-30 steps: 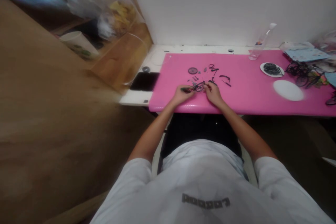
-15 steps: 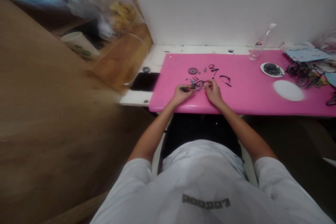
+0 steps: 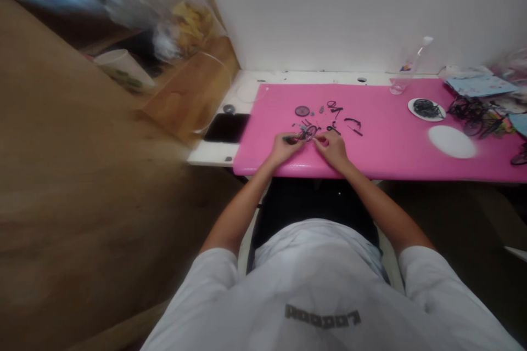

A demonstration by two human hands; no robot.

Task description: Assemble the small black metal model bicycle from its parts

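Note:
Over the pink mat (image 3: 382, 148), my left hand (image 3: 287, 148) is closed on a small dark model bicycle part with a spoked wheel (image 3: 310, 132). A dark green bit shows between its fingers. On the other side of the wheel, my right hand (image 3: 334, 149) has thumb and fingertips pinched together at the wheel's lower right edge. Whatever lies in that pinch is too small to make out. Small loose parts lie just beyond the hands: a round grey disc (image 3: 302, 111), a dark frame piece (image 3: 336, 109), a curved black piece (image 3: 353, 122) and a thin dark stick (image 3: 357, 132).
A white plate (image 3: 411, 112) of black parts stands to the right, near a white oval lid (image 3: 452, 141) and a heap of black model bicycles (image 3: 473, 115). A clear bottle (image 3: 405, 74) stands by the wall. At left lies a black flat slab (image 3: 227, 128).
My right hand has shifted left and slightly down, closer to my left hand. A dark part that it covered now shows beyond its fingers. My left hand has hardly moved.

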